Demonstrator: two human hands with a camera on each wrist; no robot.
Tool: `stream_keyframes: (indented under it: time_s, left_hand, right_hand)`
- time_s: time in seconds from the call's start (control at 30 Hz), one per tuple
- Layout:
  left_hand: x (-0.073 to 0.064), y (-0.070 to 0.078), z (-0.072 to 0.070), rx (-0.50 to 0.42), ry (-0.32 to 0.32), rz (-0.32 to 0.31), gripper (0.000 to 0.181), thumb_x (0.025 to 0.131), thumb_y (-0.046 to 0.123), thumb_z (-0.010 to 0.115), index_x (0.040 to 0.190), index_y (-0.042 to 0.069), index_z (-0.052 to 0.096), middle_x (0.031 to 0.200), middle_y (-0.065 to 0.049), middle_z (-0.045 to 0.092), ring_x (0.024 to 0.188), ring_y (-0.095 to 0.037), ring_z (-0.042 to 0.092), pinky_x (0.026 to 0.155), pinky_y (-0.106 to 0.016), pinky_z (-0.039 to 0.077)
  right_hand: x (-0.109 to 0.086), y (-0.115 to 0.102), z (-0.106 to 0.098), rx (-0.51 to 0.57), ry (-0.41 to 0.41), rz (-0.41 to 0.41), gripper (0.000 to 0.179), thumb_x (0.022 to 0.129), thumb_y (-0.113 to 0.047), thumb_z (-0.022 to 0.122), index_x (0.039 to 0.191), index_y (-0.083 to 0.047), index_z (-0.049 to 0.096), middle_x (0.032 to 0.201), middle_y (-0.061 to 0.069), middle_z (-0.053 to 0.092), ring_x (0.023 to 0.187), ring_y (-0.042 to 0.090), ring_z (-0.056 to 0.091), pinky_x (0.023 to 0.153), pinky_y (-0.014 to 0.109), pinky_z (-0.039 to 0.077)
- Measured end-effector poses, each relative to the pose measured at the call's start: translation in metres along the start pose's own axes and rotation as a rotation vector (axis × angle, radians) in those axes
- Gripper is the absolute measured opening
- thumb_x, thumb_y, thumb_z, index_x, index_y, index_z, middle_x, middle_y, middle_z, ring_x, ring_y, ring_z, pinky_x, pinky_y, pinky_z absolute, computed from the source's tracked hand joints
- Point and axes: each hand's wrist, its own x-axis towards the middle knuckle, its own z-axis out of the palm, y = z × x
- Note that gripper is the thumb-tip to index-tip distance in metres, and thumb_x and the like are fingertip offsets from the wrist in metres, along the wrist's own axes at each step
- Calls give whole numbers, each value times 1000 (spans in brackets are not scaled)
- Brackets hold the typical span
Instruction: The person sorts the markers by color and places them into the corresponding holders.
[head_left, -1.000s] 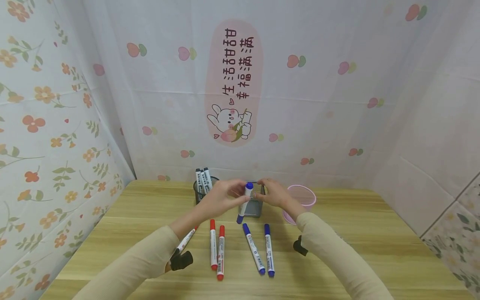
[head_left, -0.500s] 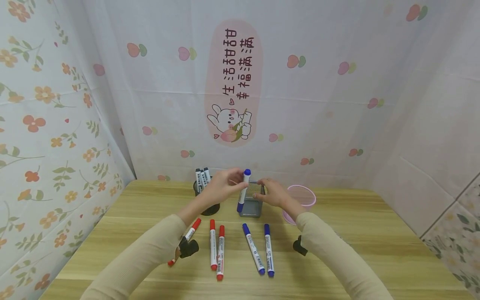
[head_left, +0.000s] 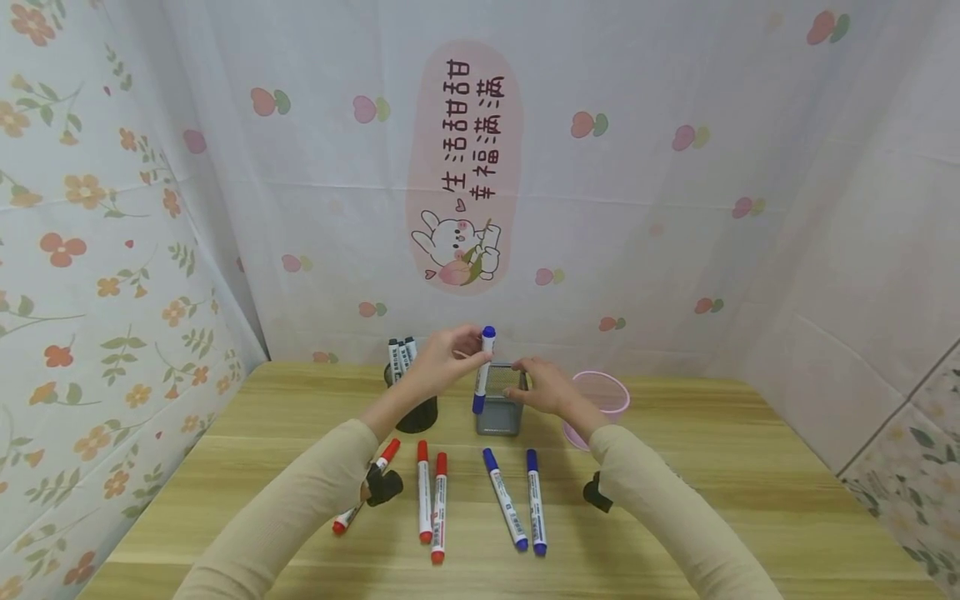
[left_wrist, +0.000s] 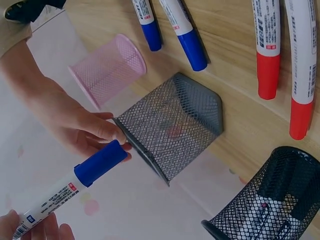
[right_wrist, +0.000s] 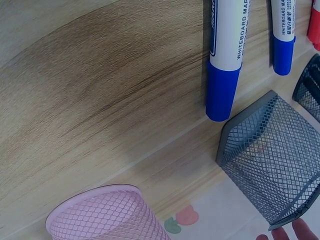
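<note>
In the head view my left hand [head_left: 442, 360] pinches a blue whiteboard marker [head_left: 482, 377], nearly upright, at the left side of a grey mesh pen holder [head_left: 500, 418]. The left wrist view shows the marker's blue end [left_wrist: 100, 162] near that holder's rim. My right hand [head_left: 546, 388] grips the holder's rim at its right side; the right wrist view catches only its fingertips [right_wrist: 301, 230] there. Two more blue markers [head_left: 506, 500] [head_left: 536, 500] lie on the table in front of the holder.
Left of the grey holder stands a black mesh pen holder [head_left: 420, 414] with several black-capped markers [head_left: 402, 354]. A pink mesh holder [head_left: 617, 410] is to the right, partly behind the right arm. Red markers [head_left: 424, 492] lie at the front left of the wooden table [head_left: 712, 467].
My left hand has raised the blue marker and shifted it slightly left, so its lower end is higher beside the grey holder. The right hand has stayed on the rim.
</note>
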Motion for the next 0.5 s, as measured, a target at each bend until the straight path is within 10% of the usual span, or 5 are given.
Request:
stream_keyframes:
  time_s: [0.5]
  left_hand:
    - [15,-1,-1,62,42,-124,30,83,19,62,106,1,56,90,-6,63,84,-17,58,73,-29,47]
  right_hand:
    - [1,2,2,-23,-13,10,49,80,-31,63,117,0,52,113,16,53,104,32,49,86,43,39]
